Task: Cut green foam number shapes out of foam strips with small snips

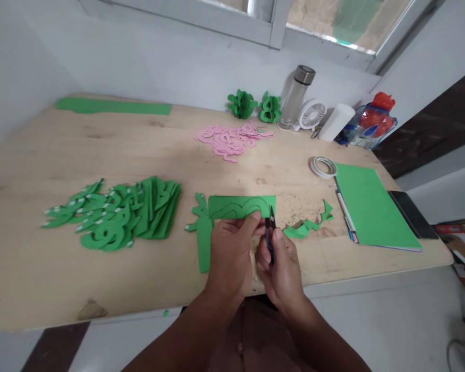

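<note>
Bare forearms lead to two hands set close together over the counter. The left hand pinches a green paper strip bearing a wavy drawn outline; the right hand is closed around dark scissors, their blades at the strip's right end. From here I see jagged green offcuts just to the right, heaped green cutouts to the left, and pink cutouts farther back, near two green paper ornaments.
</note>
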`<state>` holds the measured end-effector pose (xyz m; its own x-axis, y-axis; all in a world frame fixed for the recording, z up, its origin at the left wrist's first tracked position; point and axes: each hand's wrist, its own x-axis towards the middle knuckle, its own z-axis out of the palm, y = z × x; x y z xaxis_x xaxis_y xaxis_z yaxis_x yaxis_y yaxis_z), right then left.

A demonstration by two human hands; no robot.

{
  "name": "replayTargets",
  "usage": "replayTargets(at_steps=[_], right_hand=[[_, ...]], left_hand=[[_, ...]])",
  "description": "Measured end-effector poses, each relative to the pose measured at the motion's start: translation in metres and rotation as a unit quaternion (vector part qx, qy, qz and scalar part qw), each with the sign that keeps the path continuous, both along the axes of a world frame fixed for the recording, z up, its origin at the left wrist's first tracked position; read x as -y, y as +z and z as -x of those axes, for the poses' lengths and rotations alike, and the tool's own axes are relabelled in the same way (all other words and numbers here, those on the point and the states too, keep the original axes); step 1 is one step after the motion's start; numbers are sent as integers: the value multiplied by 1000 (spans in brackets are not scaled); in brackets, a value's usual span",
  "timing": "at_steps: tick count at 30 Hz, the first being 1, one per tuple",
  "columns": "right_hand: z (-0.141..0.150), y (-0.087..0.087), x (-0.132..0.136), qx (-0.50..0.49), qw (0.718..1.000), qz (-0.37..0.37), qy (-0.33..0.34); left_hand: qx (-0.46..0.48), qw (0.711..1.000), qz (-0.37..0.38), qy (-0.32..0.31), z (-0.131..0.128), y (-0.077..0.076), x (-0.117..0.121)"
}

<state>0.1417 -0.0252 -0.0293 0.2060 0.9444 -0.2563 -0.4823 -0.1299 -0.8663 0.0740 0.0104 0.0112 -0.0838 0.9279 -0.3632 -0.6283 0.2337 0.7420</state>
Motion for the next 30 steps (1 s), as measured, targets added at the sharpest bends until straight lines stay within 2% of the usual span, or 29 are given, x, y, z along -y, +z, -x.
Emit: replayTargets(at_steps=[13,30], right_hand=[[-1,-4,2,-27,999,-13,-12],[2,2,5,-37,999,3,-22]], left_hand=[[23,1000,2,4,-1,3,0],[14,1000,14,-3,-1,2,3]])
